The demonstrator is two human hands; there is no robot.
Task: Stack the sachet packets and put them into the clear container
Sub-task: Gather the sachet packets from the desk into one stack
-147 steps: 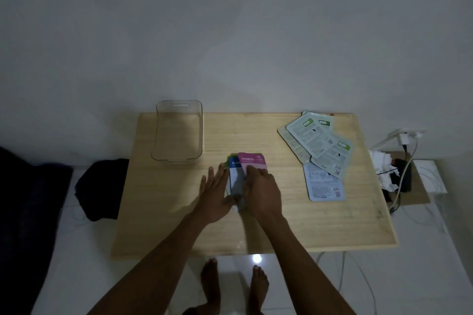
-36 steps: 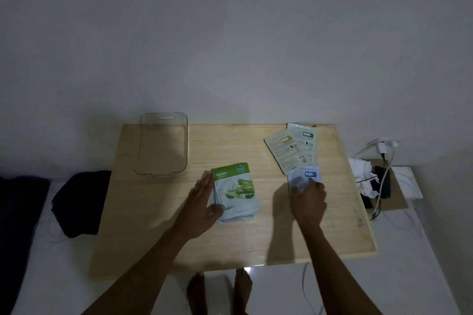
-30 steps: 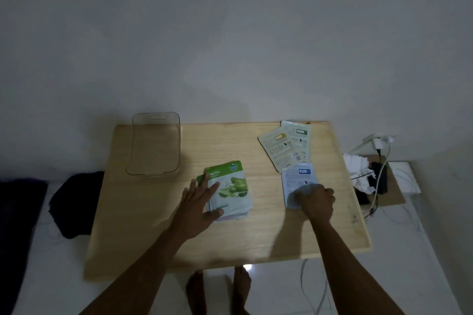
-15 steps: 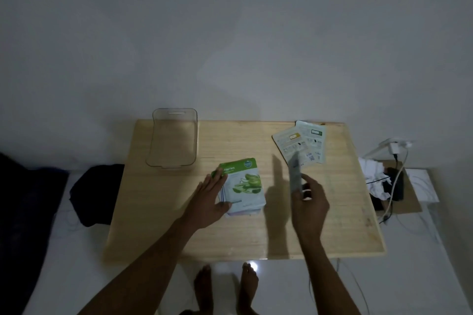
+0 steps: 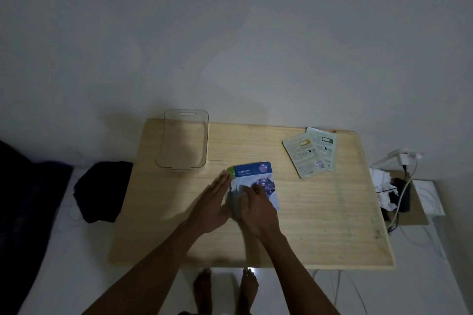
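Observation:
A stack of sachet packets (image 5: 253,176) lies mid-table, with a blue Blueberry packet on top and a green edge showing at its left. My left hand (image 5: 213,203) rests flat against the stack's left side, fingers straight. My right hand (image 5: 256,208) presses down on the Blueberry packet with its fingers spread. Two pale packets (image 5: 311,152) lie face down at the table's far right, overlapping. The clear container (image 5: 163,158) stands empty at the far left of the table.
The wooden table (image 5: 320,225) stands against a plain wall. A dark cloth (image 5: 102,190) lies on the floor to the left. On the right are a charger, cables and crumpled white paper (image 5: 384,184). My bare feet show below the table's front edge.
My right hand picked up the blue packet from the right side, turned it face up and laid it on the stack over the green packet. My left hand stayed at the stack.

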